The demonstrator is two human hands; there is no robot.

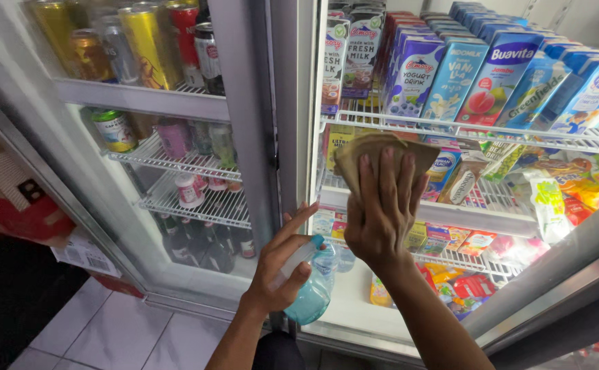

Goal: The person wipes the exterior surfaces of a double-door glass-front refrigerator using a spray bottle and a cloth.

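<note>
Head view shows a glass-fronted drinks cooler [248, 103] with two doors; the work in hand is wiping the glass of the right-hand door [518, 260]. Behind that glass, wire shelves [491, 133] carry upright drink cartons [501, 75] above and mixed snack packets [559, 192] below; the left compartment holds cans [145, 41] and small bottles [190, 188].

Progress: cannot be graded with confidence. No streaks, foam or wet patches are readable on the pane, so the cleaned and uncleaned areas cannot be told apart. Judged from hand position, wiping is under way at mid-height near the door's left edge.

The tan cloth [381, 147] lies flat against the glass, its long axis roughly horizontal, bunched edge uppermost. The right hand [381, 219] presses on it, fingers spread and pointing up, palm flat rather than gripping.

The spray bottle [316, 281], pale blue, hangs low beside the door frame, long axis near vertical, nozzle up toward the glass. The left hand [282, 264] is wrapped around its neck, forefinger extended.
</note>
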